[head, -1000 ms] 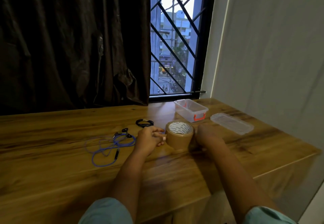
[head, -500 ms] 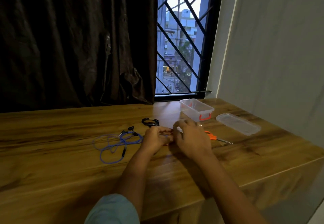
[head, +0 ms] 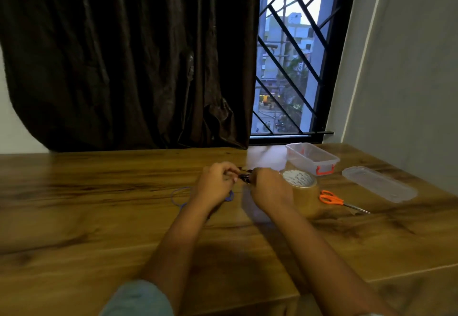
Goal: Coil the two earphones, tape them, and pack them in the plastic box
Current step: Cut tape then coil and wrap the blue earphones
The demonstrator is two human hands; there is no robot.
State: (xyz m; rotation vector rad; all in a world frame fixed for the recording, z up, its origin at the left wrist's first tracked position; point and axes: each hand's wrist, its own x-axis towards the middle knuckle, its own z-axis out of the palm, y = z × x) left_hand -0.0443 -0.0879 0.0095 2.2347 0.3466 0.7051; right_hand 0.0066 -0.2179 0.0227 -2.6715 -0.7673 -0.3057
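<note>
A small black coiled earphone (head: 244, 176) is held between both hands, just above the wooden table (head: 99, 216). My left hand (head: 215, 185) pinches its left side and my right hand (head: 270, 189) grips its right side; most of the coil is hidden by the fingers. The blue earphone (head: 179, 196) lies loose on the table, partly under my left hand. A brown tape roll (head: 302, 187) stands just right of my right hand. The clear plastic box (head: 311, 158) with orange clasps sits open at the back right, with its lid (head: 379, 183) beside it.
Orange-handled scissors (head: 333, 198) lie right of the tape roll. A dark curtain (head: 124, 55) and a barred window (head: 290, 68) are behind the table. A grey wall (head: 409, 68) closes the right side. The table's front edge runs below my forearms.
My hands have left the tape roll, which now stands uncovered at the right. They have come together on the black earphone and hold it. The camera has shifted.
</note>
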